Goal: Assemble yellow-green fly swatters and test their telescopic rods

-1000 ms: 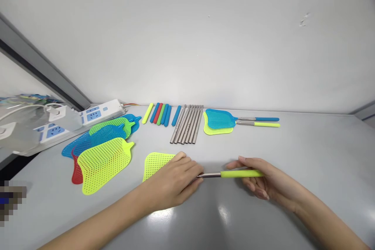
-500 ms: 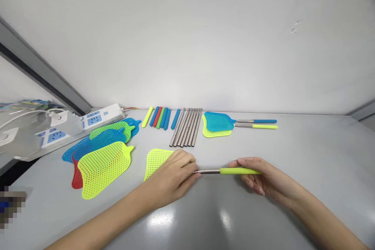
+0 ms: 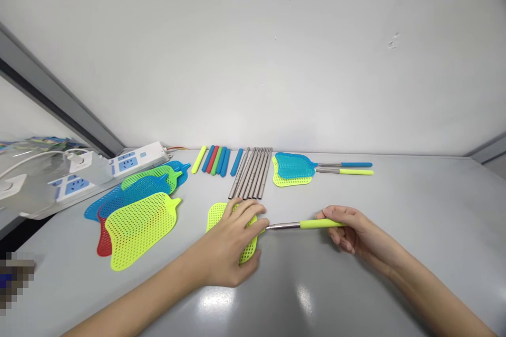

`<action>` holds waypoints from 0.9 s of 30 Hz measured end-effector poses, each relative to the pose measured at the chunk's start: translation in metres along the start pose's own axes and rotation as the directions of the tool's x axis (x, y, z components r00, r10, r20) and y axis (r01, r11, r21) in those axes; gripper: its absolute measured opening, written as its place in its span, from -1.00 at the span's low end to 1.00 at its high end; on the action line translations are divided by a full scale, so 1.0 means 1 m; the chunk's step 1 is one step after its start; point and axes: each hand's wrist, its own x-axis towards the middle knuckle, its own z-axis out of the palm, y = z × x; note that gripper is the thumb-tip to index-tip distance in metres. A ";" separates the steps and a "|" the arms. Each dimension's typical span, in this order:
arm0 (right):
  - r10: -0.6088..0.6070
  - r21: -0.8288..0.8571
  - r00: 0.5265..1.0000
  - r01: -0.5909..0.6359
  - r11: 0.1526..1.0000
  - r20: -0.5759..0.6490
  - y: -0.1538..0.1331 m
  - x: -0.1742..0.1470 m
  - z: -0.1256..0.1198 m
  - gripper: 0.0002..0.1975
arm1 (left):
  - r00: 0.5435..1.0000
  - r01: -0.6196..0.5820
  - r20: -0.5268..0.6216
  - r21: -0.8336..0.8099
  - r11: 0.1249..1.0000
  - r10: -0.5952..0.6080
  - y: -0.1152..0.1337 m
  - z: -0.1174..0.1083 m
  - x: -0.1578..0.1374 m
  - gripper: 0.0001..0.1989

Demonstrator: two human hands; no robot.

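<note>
A yellow-green fly swatter lies crosswise in front of me. Its perforated head (image 3: 215, 214) is partly covered by my left hand (image 3: 231, 247), whose fingers are spread over it, with the thumb apart at the near edge. The fingertips reach the neck, where the metal rod (image 3: 286, 226) begins. My right hand (image 3: 348, 229) is closed around the yellow-green grip (image 3: 316, 224) at the other end. How firmly the left hand presses on the head cannot be seen.
Loose swatter heads (image 3: 142, 226) in several colours overlap at left, near a power strip (image 3: 136, 160). Coloured grips (image 3: 215, 160) and metal rods (image 3: 253, 174) lie in rows along the back. Two whole swatters (image 3: 294, 165) are stacked right of them. A wall (image 3: 269, 63) rises behind.
The swatter head has shifted right. My left hand has loosened from the neck and spread its fingers over the head. My right hand still holds the grip, now nearer its end.
</note>
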 end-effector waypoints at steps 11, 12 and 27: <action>-0.043 -0.106 0.994 0.054 0.993 0.102 0.000 -0.001 -0.001 -0.71 | 0.999 0.031 0.021 -0.005 1.000 -0.031 -0.008 -0.002 -0.002 -0.55; -0.042 -0.108 0.993 0.053 0.993 0.107 0.001 0.000 -0.001 -0.71 | 0.999 0.032 0.017 -0.009 0.999 -0.032 -0.008 -0.003 -0.002 -0.54; -0.009 -0.079 0.997 0.016 0.997 0.082 -0.003 0.001 -0.006 -0.69 | 0.999 0.051 0.021 -0.055 0.997 -0.050 -0.005 -0.013 0.001 -0.52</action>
